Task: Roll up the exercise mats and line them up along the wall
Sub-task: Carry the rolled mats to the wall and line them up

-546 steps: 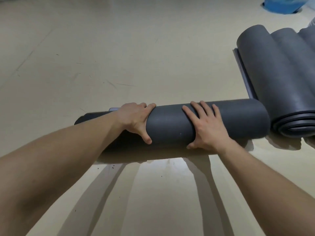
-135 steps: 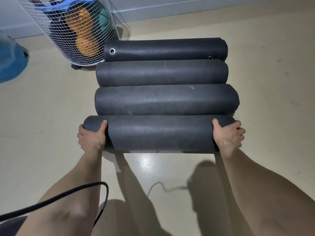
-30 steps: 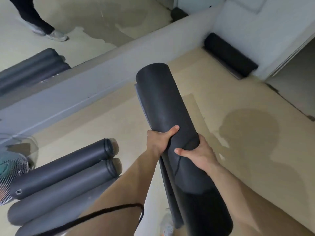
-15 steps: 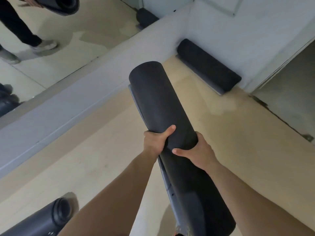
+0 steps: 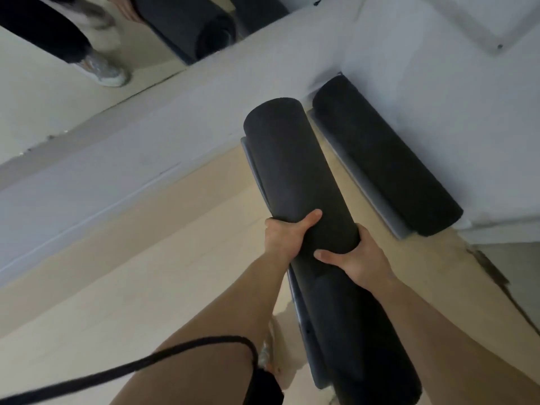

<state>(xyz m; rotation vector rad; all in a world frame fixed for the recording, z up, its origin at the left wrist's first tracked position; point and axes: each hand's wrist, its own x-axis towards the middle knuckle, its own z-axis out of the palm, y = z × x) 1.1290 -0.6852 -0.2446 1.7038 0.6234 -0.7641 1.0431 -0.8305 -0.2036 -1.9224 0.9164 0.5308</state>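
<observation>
I carry a rolled dark grey exercise mat [image 5: 295, 171] above the floor, its far end pointing toward the room's corner. My left hand [image 5: 285, 233] grips the roll from the left near its middle, thumb over the top. My right hand [image 5: 355, 257] grips it from the right, thumb across the front. A loose flap of the mat hangs along the roll's left underside. A second rolled mat [image 5: 385, 168] lies on the floor against the right wall, close to the corner and just right of the carried roll.
A wall mirror [image 5: 73, 83] above a pale ledge on the left reflects a person's legs, shoes and the carried mat. A black cable [image 5: 122, 372] crosses my left forearm. A dark doorway threshold [image 5: 502, 282] lies at the right. Beige floor [image 5: 146, 273] spreads to the left.
I have come closer to the corner with the mat. The mat by the right wall now looks larger and nearer. The other rolled mats at lower left have left the view.
</observation>
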